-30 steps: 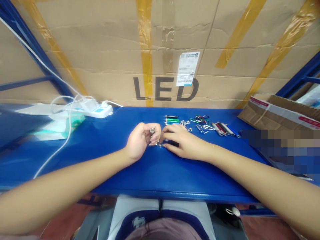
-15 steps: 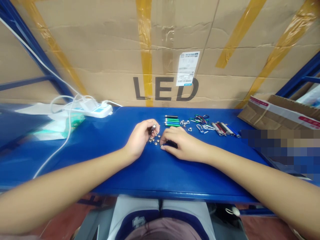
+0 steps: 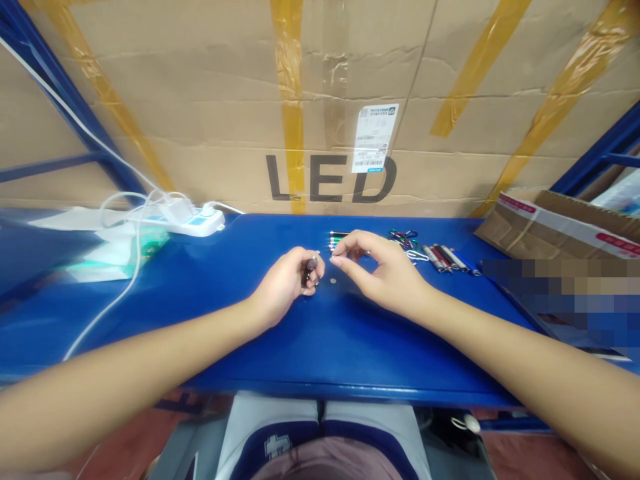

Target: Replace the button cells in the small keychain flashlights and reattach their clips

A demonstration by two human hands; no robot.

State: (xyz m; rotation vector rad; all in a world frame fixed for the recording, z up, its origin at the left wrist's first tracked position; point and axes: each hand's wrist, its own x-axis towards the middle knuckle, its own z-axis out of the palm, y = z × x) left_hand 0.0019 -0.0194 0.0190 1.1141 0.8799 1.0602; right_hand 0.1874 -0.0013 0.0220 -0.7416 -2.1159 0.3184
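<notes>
My left hand (image 3: 287, 283) is closed around a small dark metal tube (image 3: 311, 264) with a shiny end, most of it covered by the fingers. Just to its right, my right hand (image 3: 380, 263) hovers above the table with thumb and forefinger pinched on a tiny silvery piece (image 3: 333, 258), too small to make out fully. Below the gap between the hands, a small round silvery disc (image 3: 333, 281) lies on the blue table (image 3: 350, 353). Behind my right hand, a row of green and black tubes (image 3: 340, 235) is partly hidden.
Carabiner clips (image 3: 404, 237) lie beyond my right hand. Right of them are several coloured cylinders (image 3: 447, 259). An open cardboard box (image 3: 560, 223) stands far right. A power strip (image 3: 200, 221) with white cables lies at the left; a large LED carton (image 3: 225, 133) closes off the back.
My right hand has risen off the table, pinching a tiny silvery piece. My left hand has shifted slightly right and down with the tube. Of several small discs between the hands, one shows now.
</notes>
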